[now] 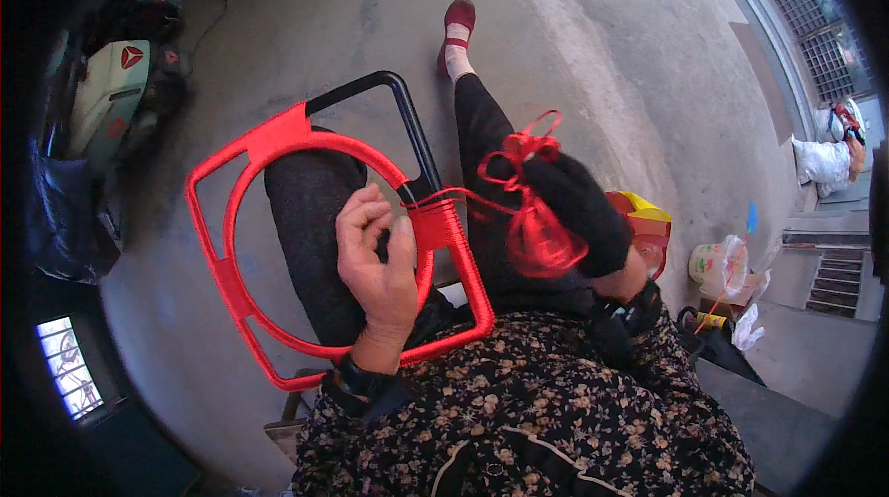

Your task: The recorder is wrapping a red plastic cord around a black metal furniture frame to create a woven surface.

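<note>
A rectangular frame with rounded corners (217, 267) and a ring inside it rest across my lap. Most of it is wound in glossy red cord, while its far right corner (408, 117) is bare and black. My left hand (374, 251), uncovered, is raised over the ring's opening, its fingers loosely bent and the thumb apart, with nothing seen in them. In a black glove, my right hand (582, 210) closes on a looped bundle of red cord (546, 239). From the bundle a strand runs left to the winding at the frame's right bar. The gloved fingertips are partly hidden by the loops.
Under my outstretched leg (482, 108) lies a concrete floor (574, 43). A red and yellow bag (644, 228) is beside my right arm. Farther right stand a white bucket (713, 265) and plastic bags. At the left a pale green vehicle (109, 99) is parked near a dark cover (74, 214).
</note>
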Motion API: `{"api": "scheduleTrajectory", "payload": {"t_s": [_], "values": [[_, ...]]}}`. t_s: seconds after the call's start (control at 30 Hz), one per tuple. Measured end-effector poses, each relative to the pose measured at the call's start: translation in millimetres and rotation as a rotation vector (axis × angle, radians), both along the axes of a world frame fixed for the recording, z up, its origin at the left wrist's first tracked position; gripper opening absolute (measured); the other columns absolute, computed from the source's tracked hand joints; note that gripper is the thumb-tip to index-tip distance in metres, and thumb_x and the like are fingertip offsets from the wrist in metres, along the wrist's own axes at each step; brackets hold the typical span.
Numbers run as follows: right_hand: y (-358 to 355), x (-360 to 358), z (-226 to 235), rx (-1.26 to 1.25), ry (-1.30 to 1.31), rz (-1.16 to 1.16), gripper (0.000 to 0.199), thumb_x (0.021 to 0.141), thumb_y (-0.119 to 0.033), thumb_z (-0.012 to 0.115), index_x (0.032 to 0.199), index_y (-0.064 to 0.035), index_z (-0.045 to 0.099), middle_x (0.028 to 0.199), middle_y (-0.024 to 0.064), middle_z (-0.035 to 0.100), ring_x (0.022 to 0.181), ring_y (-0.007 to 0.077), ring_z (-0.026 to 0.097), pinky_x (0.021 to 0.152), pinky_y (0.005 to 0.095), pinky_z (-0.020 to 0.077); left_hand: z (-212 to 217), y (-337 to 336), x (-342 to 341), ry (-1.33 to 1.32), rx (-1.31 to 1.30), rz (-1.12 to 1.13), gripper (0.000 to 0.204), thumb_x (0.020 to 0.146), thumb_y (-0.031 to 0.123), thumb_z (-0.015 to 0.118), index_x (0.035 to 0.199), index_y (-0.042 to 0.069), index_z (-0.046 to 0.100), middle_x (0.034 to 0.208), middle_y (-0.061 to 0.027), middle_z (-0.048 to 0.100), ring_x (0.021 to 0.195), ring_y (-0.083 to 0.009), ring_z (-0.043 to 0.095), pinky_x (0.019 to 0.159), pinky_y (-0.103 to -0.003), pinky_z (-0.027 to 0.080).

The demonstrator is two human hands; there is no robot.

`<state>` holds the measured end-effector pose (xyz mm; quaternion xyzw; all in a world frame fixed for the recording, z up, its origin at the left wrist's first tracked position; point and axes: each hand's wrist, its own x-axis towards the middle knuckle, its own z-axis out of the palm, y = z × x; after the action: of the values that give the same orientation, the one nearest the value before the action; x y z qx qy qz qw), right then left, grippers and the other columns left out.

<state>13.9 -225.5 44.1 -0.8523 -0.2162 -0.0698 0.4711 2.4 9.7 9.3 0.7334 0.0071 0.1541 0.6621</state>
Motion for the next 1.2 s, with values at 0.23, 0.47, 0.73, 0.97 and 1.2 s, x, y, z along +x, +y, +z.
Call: {"api": "scheduleTrajectory", "payload": {"t_s": [0.23, 0.47, 0.73, 0.97, 1.2], "values": [[-96, 7, -35, 0.704, 0.501, -0.471, 0.040, 0.088, -0.009, 0.056, 0.127, -0.0026, 0.048, 0.114, 0.0110, 0.057, 0.104, 0.0193, 0.055, 0.090, 0.0305, 0.0437, -6, -3, 1, 0.425, -0.627, -0.195, 0.022, 0.093, 0.007, 0.054, 0.112, -0.003, 0.048, 0.095, -0.0085, 0.064, 0.083, -0.0099, 0.061, 0.074, -0.021, 0.049], [-45, 13, -52, 0.823, 0.724, -0.392, 0.033, 0.089, -0.015, 0.058, 0.118, -0.0024, 0.053, 0.103, 0.0063, 0.061, 0.092, 0.0148, 0.058, 0.081, 0.0290, 0.0469, -11, -4, 4, 0.459, -0.705, -0.248, 0.015, 0.093, 0.006, 0.053, 0.105, -0.002, 0.051, 0.094, -0.0085, 0.064, 0.083, -0.0104, 0.062, 0.074, -0.023, 0.052], [34, 27, -22, 0.152, 0.965, -0.089, 0.035, 0.082, -0.033, 0.065, 0.100, -0.0041, 0.063, 0.082, 0.0069, 0.066, 0.070, 0.0179, 0.061, 0.064, 0.0317, 0.0483, -4, -5, 2, 0.540, -0.592, -0.222, 0.017, 0.093, 0.012, 0.057, 0.102, 0.001, 0.050, 0.082, -0.0084, 0.065, 0.058, -0.0108, 0.062, 0.048, -0.022, 0.051], [40, 8, -17, 0.121, 0.649, -0.047, 0.020, 0.084, -0.016, 0.065, 0.099, -0.0041, 0.059, 0.080, 0.0003, 0.060, 0.072, 0.0076, 0.056, 0.065, 0.0243, 0.0475, -10, -5, 2, 0.556, -0.560, -0.227, 0.021, 0.092, 0.015, 0.058, 0.105, 0.001, 0.047, 0.076, -0.0089, 0.065, 0.052, -0.0124, 0.060, 0.045, -0.023, 0.049], [-11, 8, -32, 0.703, 0.861, -0.380, 0.036, 0.088, -0.037, 0.059, 0.105, -0.0057, 0.061, 0.075, 0.0006, 0.061, 0.067, 0.0122, 0.058, 0.059, 0.0288, 0.0449, -3, 3, 1, 0.577, -0.678, -0.215, 0.017, 0.094, 0.021, 0.054, 0.093, 0.004, 0.052, 0.077, -0.0087, 0.065, 0.053, -0.0147, 0.061, 0.048, -0.026, 0.051]]}}
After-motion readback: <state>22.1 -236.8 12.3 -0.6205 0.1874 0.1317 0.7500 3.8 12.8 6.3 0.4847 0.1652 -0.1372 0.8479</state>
